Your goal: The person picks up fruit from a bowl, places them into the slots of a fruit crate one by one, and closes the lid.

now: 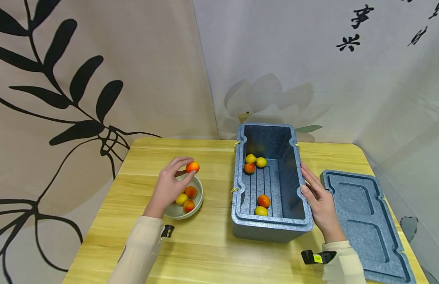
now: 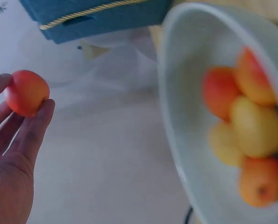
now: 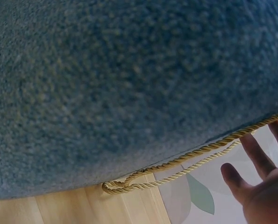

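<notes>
My left hand [image 1: 169, 185] pinches a small orange-red fruit [image 1: 193, 167], like an apricot, between thumb and fingertips. It is held just above the far rim of a pale bowl [image 1: 200, 197]. Inside the bowl lie several more orange-red fruits [image 2: 261, 181] and yellow fruits [image 2: 255, 126]. A blue-grey foam box [image 1: 265, 232] stands uncovered to the right. On its floor are yellow fruits [image 1: 261, 162] and orange-red fruits [image 1: 264, 200], some toward the back left and some near the front. With extended fingers, my right hand [image 1: 320, 201] rests against the box's right side.
The box's lid [image 1: 359, 201] lies flat along the table's right edge. Yellow rope handles [image 3: 195, 154] hang on the box's sides. The wooden table [image 1: 134, 173] backs onto a printed curtain [image 1: 152, 71].
</notes>
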The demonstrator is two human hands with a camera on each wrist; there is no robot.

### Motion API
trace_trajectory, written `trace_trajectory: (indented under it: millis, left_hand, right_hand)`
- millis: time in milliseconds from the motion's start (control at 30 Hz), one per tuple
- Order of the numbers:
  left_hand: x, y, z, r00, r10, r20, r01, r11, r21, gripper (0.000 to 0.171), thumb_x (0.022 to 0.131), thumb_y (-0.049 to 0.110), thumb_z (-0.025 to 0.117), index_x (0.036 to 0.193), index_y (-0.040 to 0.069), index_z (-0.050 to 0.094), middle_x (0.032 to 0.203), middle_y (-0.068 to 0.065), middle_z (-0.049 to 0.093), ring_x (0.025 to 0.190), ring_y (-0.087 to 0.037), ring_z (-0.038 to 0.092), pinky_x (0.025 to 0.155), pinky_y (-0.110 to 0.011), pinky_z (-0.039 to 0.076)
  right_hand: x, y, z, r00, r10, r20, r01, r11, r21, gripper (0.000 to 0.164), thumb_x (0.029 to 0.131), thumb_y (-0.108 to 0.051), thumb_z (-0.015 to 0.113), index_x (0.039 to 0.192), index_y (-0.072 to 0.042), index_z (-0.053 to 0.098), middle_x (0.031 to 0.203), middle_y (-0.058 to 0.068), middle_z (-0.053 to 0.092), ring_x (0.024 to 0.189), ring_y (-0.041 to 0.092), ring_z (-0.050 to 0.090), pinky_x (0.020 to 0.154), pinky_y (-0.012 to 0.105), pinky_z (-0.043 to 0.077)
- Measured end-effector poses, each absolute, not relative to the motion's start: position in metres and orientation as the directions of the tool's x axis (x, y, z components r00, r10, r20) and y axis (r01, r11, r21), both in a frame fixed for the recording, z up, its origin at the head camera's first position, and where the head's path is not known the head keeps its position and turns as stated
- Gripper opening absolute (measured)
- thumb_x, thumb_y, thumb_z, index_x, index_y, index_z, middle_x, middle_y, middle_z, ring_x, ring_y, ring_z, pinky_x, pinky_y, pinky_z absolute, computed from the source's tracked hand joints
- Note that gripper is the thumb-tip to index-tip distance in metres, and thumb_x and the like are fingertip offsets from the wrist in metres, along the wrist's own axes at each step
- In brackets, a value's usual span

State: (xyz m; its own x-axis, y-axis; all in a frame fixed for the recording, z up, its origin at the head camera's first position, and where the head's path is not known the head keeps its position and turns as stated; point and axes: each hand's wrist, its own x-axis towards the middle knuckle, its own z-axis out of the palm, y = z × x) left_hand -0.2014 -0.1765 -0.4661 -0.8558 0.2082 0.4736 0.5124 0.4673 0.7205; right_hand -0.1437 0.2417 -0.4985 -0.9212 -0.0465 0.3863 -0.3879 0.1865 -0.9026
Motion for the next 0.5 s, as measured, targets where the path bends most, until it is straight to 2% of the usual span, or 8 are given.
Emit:
trace_trajectory:
  millis: [333, 500]
  left_hand:
    - [-0.22, -0.145, -0.438, -0.829, 0.203, 0.521, 0.556, 0.396, 0.731, 0.031, 0.086, 0.005, 0.076, 0.116, 0.003, 0.07, 0.119, -0.006, 0.063, 0.106, -0.021, 0.062, 0.084, -0.036, 0.057]
    - [-0.217, -0.134, -0.424, -0.809, 0.196, 0.555, 0.585, 0.372, 0.721, 0.031, 0.082, -0.008, 0.075, 0.112, -0.008, 0.068, 0.115, -0.019, 0.063, 0.102, -0.032, 0.062, 0.08, -0.047, 0.057]
  right_hand:
    - [-0.143, 0.241, -0.497, -0.925, -0.044, 0.377, -0.378, 0.19, -0.906, 0.048, 0.099, 0.009, 0.048, 0.146, -0.002, 0.045, 0.155, 0.013, 0.034, 0.14, 0.015, 0.033, 0.103, 0.017, 0.038]
    - [-0.143, 0.241, -0.497, -0.928, -0.04, 0.369, -0.37, 0.192, -0.909, 0.048, 0.099, 0.008, 0.048, 0.146, -0.003, 0.045, 0.155, 0.012, 0.035, 0.14, 0.015, 0.034, 0.103, 0.017, 0.038]
